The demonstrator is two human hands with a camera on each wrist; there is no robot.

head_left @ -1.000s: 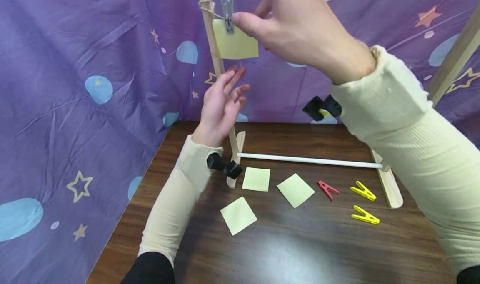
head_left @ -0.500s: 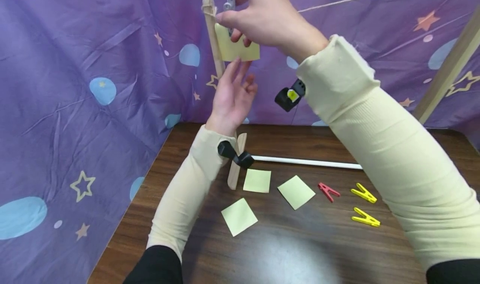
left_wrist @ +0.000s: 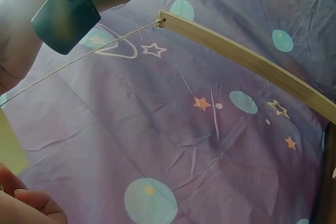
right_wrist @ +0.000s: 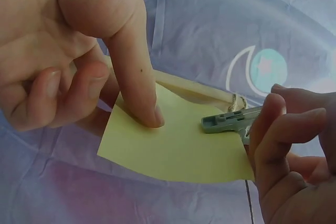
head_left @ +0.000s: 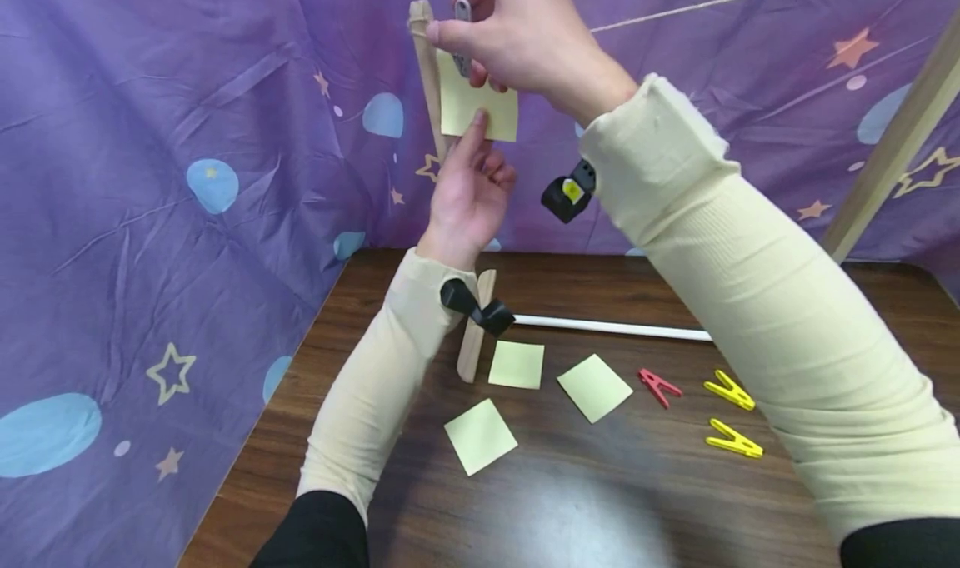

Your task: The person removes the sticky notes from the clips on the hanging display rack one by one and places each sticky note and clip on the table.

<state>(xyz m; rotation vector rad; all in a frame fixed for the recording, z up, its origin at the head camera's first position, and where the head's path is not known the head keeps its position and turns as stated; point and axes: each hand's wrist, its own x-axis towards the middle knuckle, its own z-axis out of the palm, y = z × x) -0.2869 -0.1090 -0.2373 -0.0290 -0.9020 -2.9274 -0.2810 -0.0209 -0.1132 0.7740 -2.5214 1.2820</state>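
A pale yellow sticky note (head_left: 456, 106) hangs high by the left post, under a grey clothespin (head_left: 462, 62). My left hand (head_left: 468, 200) pinches its lower part, thumb on the near face and fingers behind, clearly seen in the right wrist view. My right hand (head_left: 528, 39) is at the note's top, its fingers around the clothespin; in the right wrist view the clothespin's jaw end (right_wrist: 212, 124) lies over the note, and its handles are mostly hidden by my right fingers (right_wrist: 268, 124). The left wrist view catches only a corner of the note (left_wrist: 11, 148).
A string (head_left: 720, 3) runs right from the wooden post (head_left: 429, 77). On the dark table (head_left: 600, 501) lie three sticky notes (head_left: 594, 387), a red clothespin (head_left: 659, 386) and two yellow clothespins (head_left: 733, 439). A white rod (head_left: 615, 328) crosses low behind them.
My right hand has moved left and closed in on the grey clothespin. My left hand has risen to the note and now pinches its lower part, and the note has turned slightly.
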